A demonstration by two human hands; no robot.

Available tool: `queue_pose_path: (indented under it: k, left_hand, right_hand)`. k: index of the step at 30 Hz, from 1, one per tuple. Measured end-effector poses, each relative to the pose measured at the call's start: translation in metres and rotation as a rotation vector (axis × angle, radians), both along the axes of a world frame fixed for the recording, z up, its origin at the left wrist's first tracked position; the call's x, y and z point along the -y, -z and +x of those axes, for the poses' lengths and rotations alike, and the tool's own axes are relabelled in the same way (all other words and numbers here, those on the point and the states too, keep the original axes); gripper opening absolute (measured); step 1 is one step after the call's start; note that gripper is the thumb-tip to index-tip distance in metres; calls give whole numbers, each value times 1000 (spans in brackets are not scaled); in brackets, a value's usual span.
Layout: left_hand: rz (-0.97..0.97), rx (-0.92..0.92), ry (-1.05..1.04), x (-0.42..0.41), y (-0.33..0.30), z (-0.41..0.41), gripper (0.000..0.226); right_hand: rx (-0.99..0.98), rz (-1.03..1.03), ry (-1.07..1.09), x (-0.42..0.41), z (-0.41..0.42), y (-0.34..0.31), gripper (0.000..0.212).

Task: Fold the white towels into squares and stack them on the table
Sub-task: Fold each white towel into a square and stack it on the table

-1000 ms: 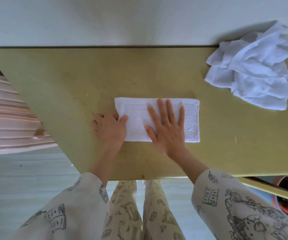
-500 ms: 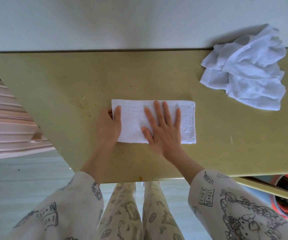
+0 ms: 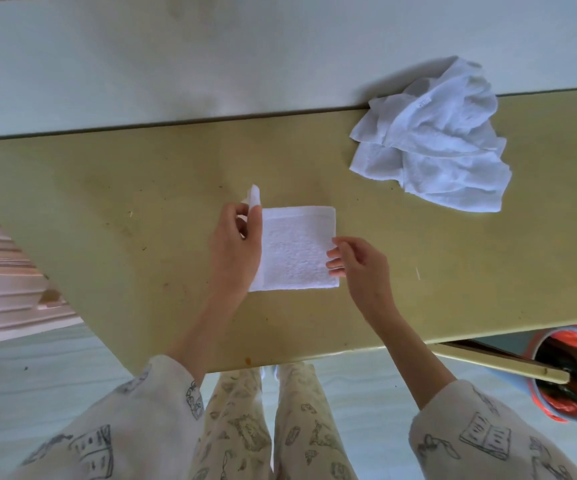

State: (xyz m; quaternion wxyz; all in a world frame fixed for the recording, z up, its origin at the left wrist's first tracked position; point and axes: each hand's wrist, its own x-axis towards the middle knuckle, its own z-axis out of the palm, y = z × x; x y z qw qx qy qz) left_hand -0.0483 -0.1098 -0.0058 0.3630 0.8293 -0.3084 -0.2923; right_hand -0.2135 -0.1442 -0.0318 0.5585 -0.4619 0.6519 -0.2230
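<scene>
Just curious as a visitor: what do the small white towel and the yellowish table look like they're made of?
The folded towel looks like cotton terry: a nubby looped pile with a flat woven band along its far edge. The table looks like laminate or painted board, though I can't be sure: smooth, matte olive-yellow, no wood grain, with scattered specks and stains.

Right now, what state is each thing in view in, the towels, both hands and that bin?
Folded towel: flat on the table, nearly square, one end lifted at its left edge.
Crumpled towels: unfolded heap at the far right of the table.
Left hand: pinches the towel's raised end.
Right hand: fingers loosely curled at the towel's right edge, holding nothing.
Bin: on the floor under the table edge, red-lined, open top.
</scene>
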Motion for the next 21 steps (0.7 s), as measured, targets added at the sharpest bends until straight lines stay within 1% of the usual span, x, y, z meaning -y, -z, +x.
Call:
queue_pose_path:
  k: [4, 9, 12, 15, 16, 18, 19, 21]
  left_hand:
    - [4, -14, 116, 20, 12, -35, 10]
    - [61, -60, 218, 34, 27, -58, 15]
    - [142, -120, 287, 34, 31, -65, 18]
    - [129, -211, 328, 30, 29, -63, 19]
    - [107, -190, 323, 28, 26, -60, 21]
    - [27, -49, 311, 20, 26, -50, 23]
    - [-13, 60, 325, 16, 27, -44, 23]
    - [-53, 314, 424, 5, 34, -31, 24]
  right_hand:
    - [51, 109, -27, 6, -4, 5, 20]
    - [43, 142, -61, 9, -3, 9, 21]
    - [-16, 116, -107, 10, -4, 10, 24]
    - [-76, 66, -147, 10, -5, 7, 36]
    - [-80, 61, -151, 11, -5, 6, 34]
    - [-93, 59, -163, 11, -4, 5, 22]
    - [-109, 58, -168, 12, -3, 5, 16]
    - [-143, 58, -165, 13, -2, 5, 15]
